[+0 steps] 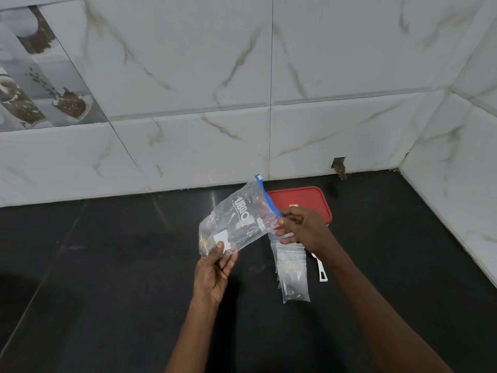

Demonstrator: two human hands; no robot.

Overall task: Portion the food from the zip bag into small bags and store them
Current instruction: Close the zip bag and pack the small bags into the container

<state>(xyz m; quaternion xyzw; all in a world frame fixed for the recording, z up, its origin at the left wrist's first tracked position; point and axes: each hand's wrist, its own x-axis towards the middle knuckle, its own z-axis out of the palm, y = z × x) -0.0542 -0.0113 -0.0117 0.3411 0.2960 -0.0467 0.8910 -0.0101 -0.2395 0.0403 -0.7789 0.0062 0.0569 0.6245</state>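
Both hands hold the zip bag (238, 220) mid-frame — left hand (213, 275) pinching its bottom corner, right hand (302, 228) pinching the blue zip end, long axis slanting up-right; small bags (293, 273) lie just below.

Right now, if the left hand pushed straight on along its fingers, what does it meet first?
The zip bag: the left hand pinches its lower corner and points up and away. Past it, probably the counter, then the tiled wall; depth is unclear.
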